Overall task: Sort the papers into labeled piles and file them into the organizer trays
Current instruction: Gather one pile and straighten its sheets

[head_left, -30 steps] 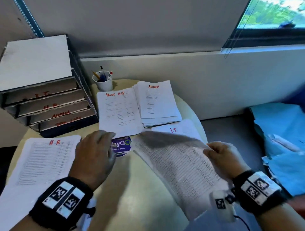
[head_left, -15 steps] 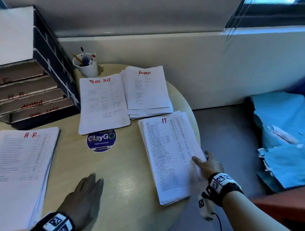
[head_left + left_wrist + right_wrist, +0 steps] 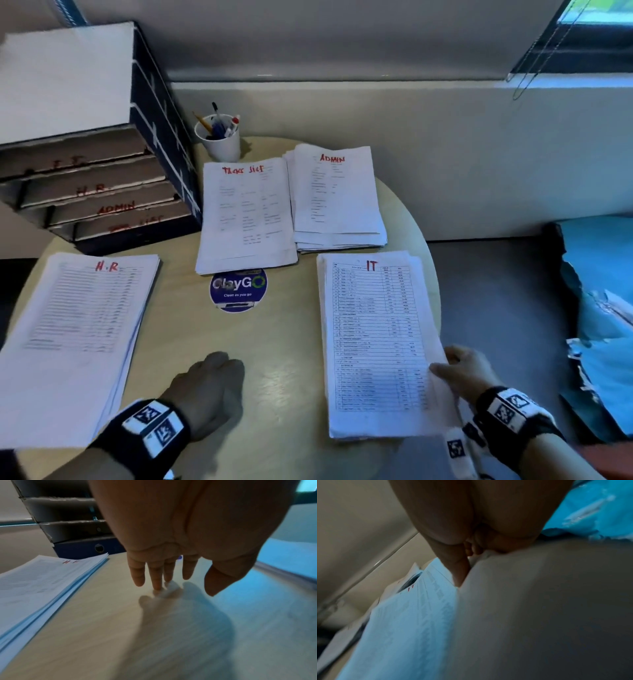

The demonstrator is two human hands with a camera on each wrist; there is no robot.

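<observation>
Four labelled paper piles lie on the round table [image 3: 274, 394]: H.R pile [image 3: 75, 335] at the left, Tasks list pile [image 3: 245, 216] and ADMIN pile [image 3: 337, 195] at the back, IT pile [image 3: 376, 342] at the right. The stacked organizer trays [image 3: 102, 192], marked IT, H.R, ADMIN and Tasks list, stand at the back left. My right hand [image 3: 452, 366] pinches the IT pile's right edge, thumb on top [image 3: 458, 572], fingers underneath. My left hand [image 3: 219, 366] rests on bare table between the H.R and IT piles, its straight fingertips [image 3: 157, 586] touching the wood and holding nothing.
A white cup of pens [image 3: 219, 140] stands behind the Tasks list pile. A round blue ClayGO sticker [image 3: 238, 289] sits mid-table. The IT pile overhangs the table's right rim. Crumpled blue sheeting [image 3: 603, 308] lies on the floor to the right.
The sheet my right hand carried a second ago now lies flat on the IT pile. My left hand has drawn back from the sticker toward me and rests on the table.
</observation>
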